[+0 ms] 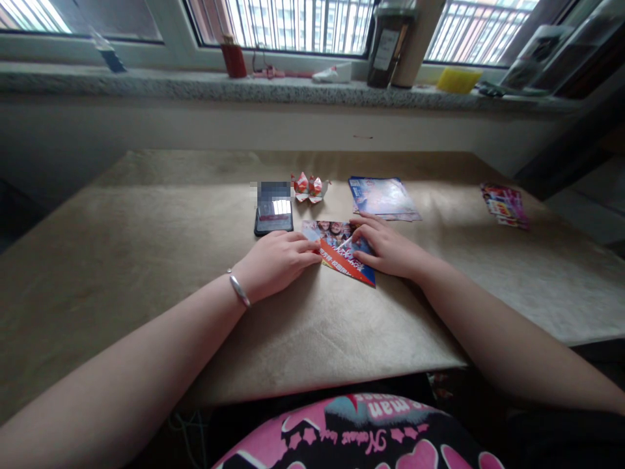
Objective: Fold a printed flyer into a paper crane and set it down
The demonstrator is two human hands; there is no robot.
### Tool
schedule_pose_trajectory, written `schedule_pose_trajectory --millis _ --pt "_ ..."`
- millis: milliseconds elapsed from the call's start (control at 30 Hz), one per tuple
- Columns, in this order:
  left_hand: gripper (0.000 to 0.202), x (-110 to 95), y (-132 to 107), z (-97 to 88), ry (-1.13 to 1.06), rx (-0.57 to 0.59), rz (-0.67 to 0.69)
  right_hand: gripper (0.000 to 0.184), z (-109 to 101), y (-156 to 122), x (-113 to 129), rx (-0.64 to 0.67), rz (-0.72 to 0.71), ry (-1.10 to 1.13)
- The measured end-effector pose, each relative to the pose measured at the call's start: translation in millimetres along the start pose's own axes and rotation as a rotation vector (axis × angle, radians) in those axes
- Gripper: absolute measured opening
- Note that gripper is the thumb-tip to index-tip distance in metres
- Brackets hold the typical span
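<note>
A colourful printed paper leaflet (342,260), folded with a slanted lower edge, lies on the table between my two hands. My left hand (276,264), a silver bangle on its wrist, is closed at the leaflet's left edge, fingers together on the paper; its thumb is mostly hidden. My right hand (385,247) rests with fingers spread over the leaflet's right part, pressing it to the table. Just beyond my left hand is a dark phone (274,218). Two red-and-white folded paper figures (308,189) stand beside the phone.
A stack of blue printed sheets (383,195) lies beyond my right hand. Farther right on the table (146,260) are several pink and red printed papers (504,206). On the stone windowsill (170,88) stand a red container (233,60), a dark lidded jar (389,49) and a yellow item (459,80).
</note>
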State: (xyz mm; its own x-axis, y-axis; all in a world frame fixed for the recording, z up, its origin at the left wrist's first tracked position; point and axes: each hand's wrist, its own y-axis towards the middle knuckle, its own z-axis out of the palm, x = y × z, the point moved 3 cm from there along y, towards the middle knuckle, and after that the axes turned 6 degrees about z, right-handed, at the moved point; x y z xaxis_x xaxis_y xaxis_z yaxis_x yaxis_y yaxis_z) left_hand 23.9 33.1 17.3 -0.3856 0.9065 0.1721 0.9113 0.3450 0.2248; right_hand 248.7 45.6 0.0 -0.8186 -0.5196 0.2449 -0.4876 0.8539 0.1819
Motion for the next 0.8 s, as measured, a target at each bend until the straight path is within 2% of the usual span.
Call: schedule_pose_trajectory --millis 100,300,567,800 --pt "0.026 1.6 -0.5 1.4 0.022 0.003 -0.056 0.022 0.5 0.7 -2.2 -0.011 0.003 0.037" --pt "0.027 3.9 -2.4 1.5 0.013 0.032 -0.13 0.031 -0.8 0.1 -2.2 -0.02 0.027 0.025" --pt "0.03 0.9 -1.9 -1.4 0.022 0.076 -0.211 0.022 -6.2 2.0 -7.0 -0.11 0.08 0.062" --pt "0.035 0.7 -2.0 -0.3 0.029 0.105 -0.204 0.017 -4.0 1.8 -7.0 -0.105 0.052 0.054"
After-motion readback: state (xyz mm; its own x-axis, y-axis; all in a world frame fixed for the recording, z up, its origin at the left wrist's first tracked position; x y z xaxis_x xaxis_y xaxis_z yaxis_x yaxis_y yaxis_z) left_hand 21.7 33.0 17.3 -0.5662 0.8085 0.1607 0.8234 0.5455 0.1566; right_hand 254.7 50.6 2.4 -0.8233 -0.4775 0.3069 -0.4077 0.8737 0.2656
